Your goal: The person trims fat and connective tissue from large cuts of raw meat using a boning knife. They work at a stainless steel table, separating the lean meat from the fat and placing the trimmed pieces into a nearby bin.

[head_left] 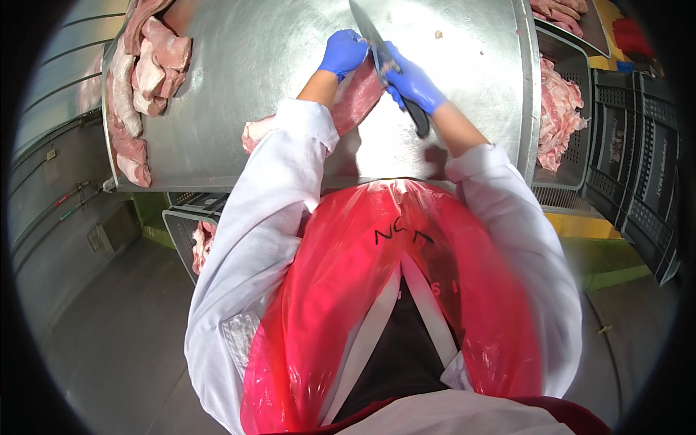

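A long pink strip of meat [355, 100] lies slantwise on the steel table, its near end passing behind my left sleeve. My left hand [344, 54], in a blue glove, is closed on the strip's far end. In my right hand [416, 82], also blue-gloved, is a knife [367, 30] with a black handle. Its blade points away from me and slightly left, right beside my left fingers and over the far end of the meat. Whether the edge touches the meat I cannot tell.
Several meat pieces [151, 69] are piled along the left side of the steel table [239, 58]. A grey crate [580, 156] of pale trimmings stands off the right edge, near stacked black crates [631, 167]. Another crate [180, 235] with meat sits below the front edge, at left.
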